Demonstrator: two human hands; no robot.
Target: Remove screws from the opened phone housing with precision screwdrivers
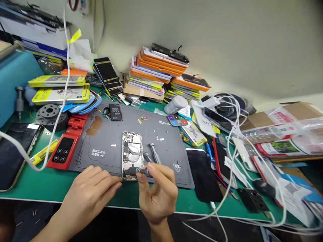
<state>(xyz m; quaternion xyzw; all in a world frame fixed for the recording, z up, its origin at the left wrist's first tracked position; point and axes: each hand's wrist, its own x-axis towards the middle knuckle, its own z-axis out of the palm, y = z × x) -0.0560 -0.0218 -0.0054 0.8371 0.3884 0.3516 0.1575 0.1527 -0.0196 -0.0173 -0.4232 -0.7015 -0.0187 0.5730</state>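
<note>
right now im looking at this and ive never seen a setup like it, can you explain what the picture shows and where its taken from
There is no machine here: these are a person's own two bare hands. The single picture comes from a camera worn on the head, looking forward and down.

On the green table lies a grey mat, and on it an opened phone with its insides showing. The right hand holds a dark, slim tool over the phone's lower end. The left hand is at the phone's lower left edge; how firmly it steadies it, I cannot tell.

Also on the mat are grey tools and a black battery-like block.
</note>
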